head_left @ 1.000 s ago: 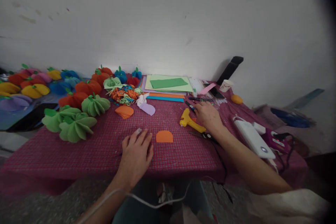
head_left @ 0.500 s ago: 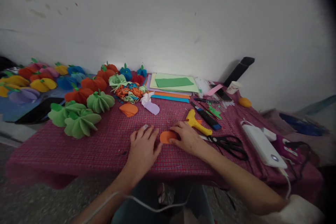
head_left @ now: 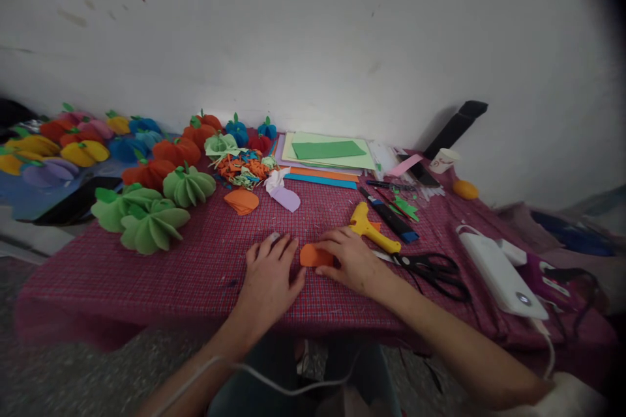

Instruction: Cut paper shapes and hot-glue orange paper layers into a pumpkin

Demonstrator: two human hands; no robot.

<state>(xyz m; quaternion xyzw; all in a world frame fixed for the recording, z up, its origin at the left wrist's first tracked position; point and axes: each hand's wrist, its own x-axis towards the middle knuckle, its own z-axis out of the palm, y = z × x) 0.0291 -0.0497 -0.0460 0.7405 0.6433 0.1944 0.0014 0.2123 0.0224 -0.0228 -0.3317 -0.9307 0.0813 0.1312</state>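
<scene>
On the checked tablecloth in front of me lies an orange paper cutout with a rounded end. My right hand has its fingers along the far edge and its thumb at the near edge, covering the right part of it. My left hand rests palm down just left of the cutout, fingers spread and holding nothing. Beyond the hands sit a stack of orange paper cutouts and a lilac paper cutout. Right of my right hand are a yellow glue gun and black-handled scissors.
Green paper pumpkins and other coloured ones fill the left side. Paper scraps lie behind, beside stacked paper sheets. A cutter knife, a white power bank, a paper cup and an orange-yellow fruit are at right.
The view has shifted slightly, so table items appear a little further right. A bit more of the orange cutout shows between my right thumb and fingers. My left hand stays flat.
</scene>
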